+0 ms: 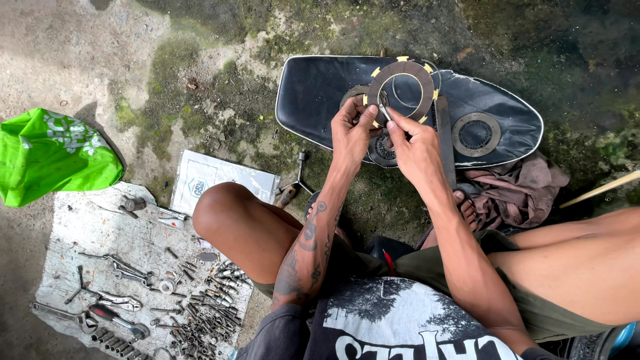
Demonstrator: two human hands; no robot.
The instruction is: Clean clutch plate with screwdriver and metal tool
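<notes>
We note both hands, left (pixel 352 131) and right (pixel 415 144), pinching the brown, yellow-tabbed friction ring (pixel 402 92) upright by its near edge above the black seat (pixel 313 93).

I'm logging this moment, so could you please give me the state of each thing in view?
Ring disc: held upright, pinched by both hands.
Left hand: gripping the ring's lower edge.
Right hand: gripping beside it.
Second disc: lying flat on the black seat.
Green bag: crumpled, lying on the ground.
Tools: scattered on a sheet.
</notes>
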